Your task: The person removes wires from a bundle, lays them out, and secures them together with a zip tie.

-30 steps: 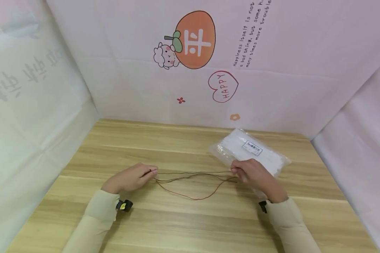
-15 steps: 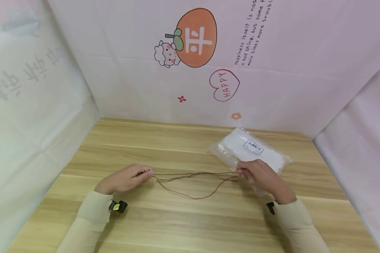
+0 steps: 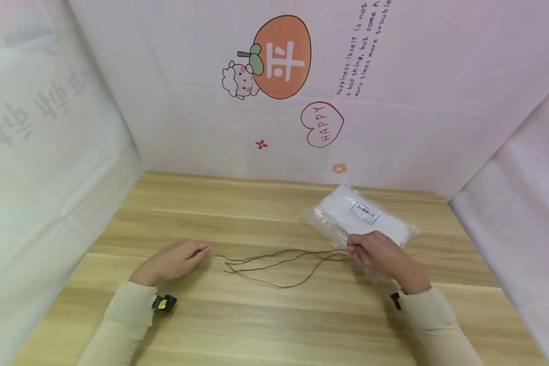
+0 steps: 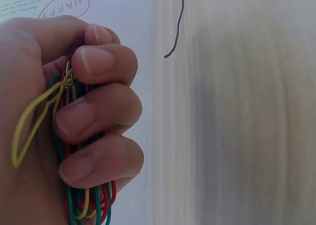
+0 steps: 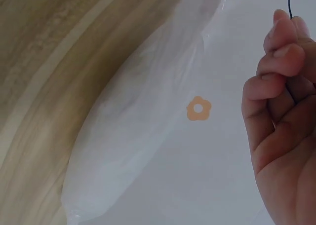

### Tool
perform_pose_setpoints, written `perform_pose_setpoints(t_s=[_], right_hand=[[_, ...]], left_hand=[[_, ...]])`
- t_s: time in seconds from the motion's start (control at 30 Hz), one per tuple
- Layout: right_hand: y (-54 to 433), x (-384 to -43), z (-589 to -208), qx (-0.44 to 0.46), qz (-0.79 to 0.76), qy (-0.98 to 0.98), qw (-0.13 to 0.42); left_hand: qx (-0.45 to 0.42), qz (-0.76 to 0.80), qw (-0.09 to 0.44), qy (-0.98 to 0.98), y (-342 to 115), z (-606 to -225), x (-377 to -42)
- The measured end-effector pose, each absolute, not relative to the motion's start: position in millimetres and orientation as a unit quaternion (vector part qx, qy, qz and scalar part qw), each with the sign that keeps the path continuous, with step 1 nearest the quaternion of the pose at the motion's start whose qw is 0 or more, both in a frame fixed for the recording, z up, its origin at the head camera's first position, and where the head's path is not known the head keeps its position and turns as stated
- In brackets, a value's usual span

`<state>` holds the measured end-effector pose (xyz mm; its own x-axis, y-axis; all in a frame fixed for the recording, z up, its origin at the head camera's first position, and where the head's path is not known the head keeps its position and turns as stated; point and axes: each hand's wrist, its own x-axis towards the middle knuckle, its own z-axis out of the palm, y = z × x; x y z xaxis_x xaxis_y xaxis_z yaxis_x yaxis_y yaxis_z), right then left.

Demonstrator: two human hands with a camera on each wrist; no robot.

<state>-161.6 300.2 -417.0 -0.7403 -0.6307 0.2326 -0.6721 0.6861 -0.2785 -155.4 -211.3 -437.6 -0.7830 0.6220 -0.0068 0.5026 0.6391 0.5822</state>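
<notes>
- Gripping a multicoloured wire bundle (image 4: 86, 198) in the left hand (image 3: 171, 259), fingers curled right round it, with a yellow loop (image 4: 29, 114) poking out.
- Noticing slack in the dark wire (image 3: 274, 264), straight between both hands half a second ago, now dropped at its left end. Probably held at one end only, so about half released.
- Spotting brownish wires (image 3: 274, 254) and a red wire (image 3: 283, 287) beside it on the table (image 3: 187, 203), crossing each other, so maybe a snag risk.
- Pinching the dark wire's other end in the right hand (image 3: 377, 256), fingers bent.
- Finding a see-through bag (image 3: 393, 229) with a barcode label (image 3: 364, 212) just behind, likely crowding that side. Can't tell about contact.
</notes>
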Motion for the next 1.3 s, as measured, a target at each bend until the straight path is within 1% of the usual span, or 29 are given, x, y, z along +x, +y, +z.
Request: perform_pose_setpoints(t_s=[0.23, 0.37, 0.6, 0.87, 1.07, 1.3], right_hand=[[288, -165, -423, 0.36, 0.187, -0.914, 0.019], [282, -167, -425, 0.365, 0.168, -0.915, 0.006], [279, -166, -415, 0.342, 0.114, -0.932, 0.033], [266, -163, -398, 0.342, 0.117, -0.931, 0.049], [243, -160, -392, 0.37, 0.145, -0.917, 0.044], [210, -162, -390, 0.427, 0.162, -0.886, 0.079]], left_hand=[[0.318, 0.266, 0.097, 0.905, -198, -438, -154], [0.33, 0.256, 0.102, 0.903, -187, -440, -155], [0.338, 0.231, 0.095, 0.907, -170, -433, -156], [0.308, 0.206, 0.064, 0.927, -177, -413, -157], [0.352, 0.203, 0.057, 0.912, -162, -406, -157], [0.384, 0.207, 0.072, 0.897, -131, -405, -160]])
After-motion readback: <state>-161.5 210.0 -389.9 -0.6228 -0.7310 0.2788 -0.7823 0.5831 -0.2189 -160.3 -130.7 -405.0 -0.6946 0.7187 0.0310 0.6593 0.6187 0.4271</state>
